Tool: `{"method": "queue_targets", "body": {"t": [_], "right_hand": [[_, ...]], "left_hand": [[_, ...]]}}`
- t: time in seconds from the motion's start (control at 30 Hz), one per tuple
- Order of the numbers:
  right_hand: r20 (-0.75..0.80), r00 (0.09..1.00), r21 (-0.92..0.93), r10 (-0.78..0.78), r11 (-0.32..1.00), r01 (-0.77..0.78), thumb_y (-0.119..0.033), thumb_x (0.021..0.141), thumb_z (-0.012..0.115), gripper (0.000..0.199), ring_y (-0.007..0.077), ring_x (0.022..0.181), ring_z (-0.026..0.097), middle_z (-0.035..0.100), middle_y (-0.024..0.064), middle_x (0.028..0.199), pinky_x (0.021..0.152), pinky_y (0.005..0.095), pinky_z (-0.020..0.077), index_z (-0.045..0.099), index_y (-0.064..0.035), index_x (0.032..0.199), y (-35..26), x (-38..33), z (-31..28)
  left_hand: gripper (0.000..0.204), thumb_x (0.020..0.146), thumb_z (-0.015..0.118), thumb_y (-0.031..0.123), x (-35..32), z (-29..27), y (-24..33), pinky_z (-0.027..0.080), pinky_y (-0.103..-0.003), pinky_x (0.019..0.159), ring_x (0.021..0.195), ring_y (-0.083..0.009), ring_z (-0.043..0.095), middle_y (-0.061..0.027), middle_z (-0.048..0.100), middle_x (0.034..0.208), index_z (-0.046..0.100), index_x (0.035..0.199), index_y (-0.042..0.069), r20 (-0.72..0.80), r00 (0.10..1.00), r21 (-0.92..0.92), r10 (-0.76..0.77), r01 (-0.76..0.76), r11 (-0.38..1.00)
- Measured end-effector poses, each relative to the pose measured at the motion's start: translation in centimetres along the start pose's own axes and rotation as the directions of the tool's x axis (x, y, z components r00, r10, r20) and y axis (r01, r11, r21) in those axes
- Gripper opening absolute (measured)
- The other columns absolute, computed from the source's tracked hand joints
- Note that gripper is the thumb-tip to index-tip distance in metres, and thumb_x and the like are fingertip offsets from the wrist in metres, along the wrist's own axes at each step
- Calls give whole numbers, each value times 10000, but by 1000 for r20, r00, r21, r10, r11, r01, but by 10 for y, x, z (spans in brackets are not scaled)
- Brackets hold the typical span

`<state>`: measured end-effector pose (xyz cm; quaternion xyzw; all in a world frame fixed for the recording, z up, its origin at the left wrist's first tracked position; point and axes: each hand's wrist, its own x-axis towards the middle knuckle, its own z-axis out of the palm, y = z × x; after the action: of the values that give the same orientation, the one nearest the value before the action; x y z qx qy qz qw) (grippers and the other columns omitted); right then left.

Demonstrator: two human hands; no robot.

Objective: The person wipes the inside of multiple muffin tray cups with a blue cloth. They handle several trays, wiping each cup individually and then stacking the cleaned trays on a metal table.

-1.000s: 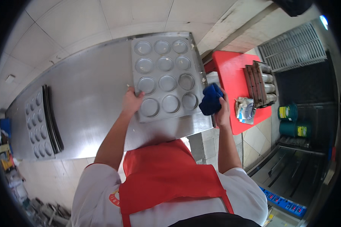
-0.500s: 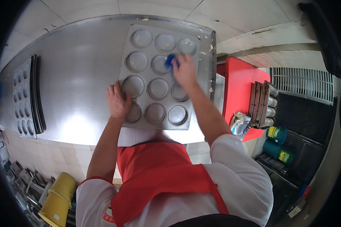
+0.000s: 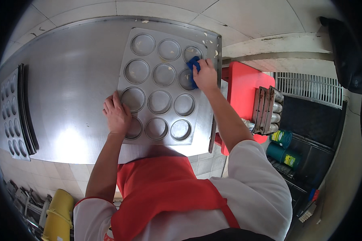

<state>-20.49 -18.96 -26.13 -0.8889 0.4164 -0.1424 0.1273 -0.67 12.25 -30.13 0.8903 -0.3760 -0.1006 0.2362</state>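
Note:
A grey metal muffin pan [image 3: 149, 82] with several round cups lies on a steel table. My right hand [image 3: 207, 75] pinches a crumpled blue cloth [image 3: 193, 62] at the pan's right side. The cloth reaches over the right cup of the second row and up to the rim of the far right cup. At the near left, my left hand [image 3: 117, 114] grips the pan's edge, its thumb over the rim beside a cup. Pale crumbs or residue show in several of the far cups.
The steel table [image 3: 72, 88] carries a stack of muffin pans [image 3: 15, 116] at the left. Pale scraps lie near its far right corner. Right of it, a red table [image 3: 241, 88] holds dark loaf pans [image 3: 265, 110]. Green buckets [image 3: 283, 156] and a yellow bin [image 3: 59, 213] stand lower down.
My right hand has carried the blue cloth from the middle cup of the second row to the right cups. My left hand stays on the pan's left edge. The whole view has shifted slightly.

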Motion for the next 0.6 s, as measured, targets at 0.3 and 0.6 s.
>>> {"method": "queue_targets", "body": {"t": [0.3,0.6], "right_hand": [[82,995,-78,64,995,-58,-195,891,720,289,448,984,678,647,232,1124,874,527,565,631,-47,1123,12,-4,-12],[120,973,149,-199,972,180,-120,856,693,322,452,1048,659,636,255,1186,913,518,551,643,-46,1166,-122,35,63]], "left_hand": [[627,874,600,136,3,-1,3,364,-523,1026,1260,-366,468,-185,487,1362,443,1469,13,67,998,18,-18,17,1000],[661,853,616,138,6,-3,-2,358,-529,1029,1257,-356,466,-169,485,1337,422,1476,30,93,995,44,34,-38,998]]}}
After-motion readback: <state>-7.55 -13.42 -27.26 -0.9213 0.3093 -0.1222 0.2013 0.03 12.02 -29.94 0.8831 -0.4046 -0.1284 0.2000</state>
